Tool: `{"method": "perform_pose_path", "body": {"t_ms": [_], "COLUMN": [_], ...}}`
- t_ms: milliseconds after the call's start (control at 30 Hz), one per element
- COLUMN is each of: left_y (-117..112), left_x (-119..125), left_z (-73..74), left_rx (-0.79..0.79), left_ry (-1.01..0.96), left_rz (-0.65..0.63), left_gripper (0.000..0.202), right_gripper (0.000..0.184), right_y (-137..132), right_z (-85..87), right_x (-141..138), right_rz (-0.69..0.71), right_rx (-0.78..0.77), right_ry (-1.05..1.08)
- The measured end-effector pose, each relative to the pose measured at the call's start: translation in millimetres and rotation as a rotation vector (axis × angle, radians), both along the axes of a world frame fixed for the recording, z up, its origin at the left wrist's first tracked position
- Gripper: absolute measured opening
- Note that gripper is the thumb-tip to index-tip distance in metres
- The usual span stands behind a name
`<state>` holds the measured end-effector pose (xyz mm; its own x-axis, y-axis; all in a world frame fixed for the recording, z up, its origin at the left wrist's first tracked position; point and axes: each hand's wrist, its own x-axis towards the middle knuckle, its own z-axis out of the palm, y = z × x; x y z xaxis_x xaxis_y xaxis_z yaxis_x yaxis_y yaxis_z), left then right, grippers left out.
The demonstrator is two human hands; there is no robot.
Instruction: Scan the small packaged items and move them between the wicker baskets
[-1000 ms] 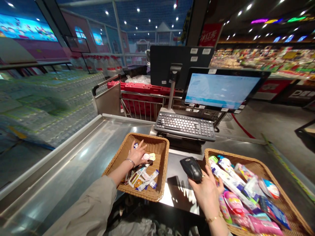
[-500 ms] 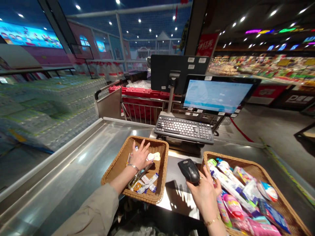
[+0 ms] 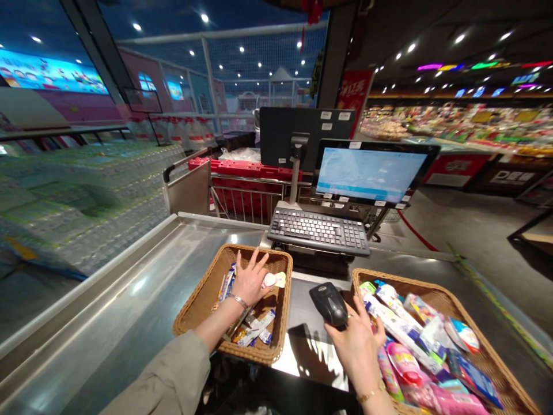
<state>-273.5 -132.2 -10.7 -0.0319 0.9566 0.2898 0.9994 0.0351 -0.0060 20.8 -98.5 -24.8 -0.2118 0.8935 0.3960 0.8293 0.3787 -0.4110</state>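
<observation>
Gripping a barcode scanner (image 3: 329,304) in the right hand (image 3: 356,346), the person spreads the left hand (image 3: 253,281) open over a wicker basket (image 3: 199,288).

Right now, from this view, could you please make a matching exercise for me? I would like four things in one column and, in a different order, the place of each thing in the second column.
Things:
1. black barcode scanner
2. black keyboard
3. pink packets
4. small pale item

Places:
A. in the left wicker basket, beside the left hand
B. gripped in the right hand
C. in the right wicker basket
D. below the monitor

Right pairs: 1-B, 2-D, 3-C, 4-A
</observation>
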Motion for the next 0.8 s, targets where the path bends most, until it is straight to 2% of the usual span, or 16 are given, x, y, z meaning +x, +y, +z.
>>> {"method": "perform_pose_path", "body": {"t_ms": [267, 433, 667, 800], "left_y": [-1.2, 1.6, 6.1, 7.9], "left_x": [0.1, 8.1, 17.8, 19.7], "left_z": [14.1, 20.6, 19.6, 18.7], "left_rx": [0.067, 0.091, 0.271, 0.313], "left_ry": [0.003, 0.011, 0.041, 0.053], "left_rz": [0.058, 0.047, 0.006, -0.002], "left_gripper": [0.037, 0.038, 0.032, 0.029], "right_gripper": [0.034, 0.032, 0.033, 0.031], "right_y": [-1.6, -2.3, -1.5, -0.5], "right_z": [11.1, 19.0, 18.4, 17.8], "right_x": [-4.8, -6.9, -6.3, -6.7], "right_rz": [0.058, 0.113, 0.164, 0.179], "right_rx": [-0.02, -0.036, 0.024, 0.058], "right_ry": [0.007, 0.002, -0.004, -0.009]}}
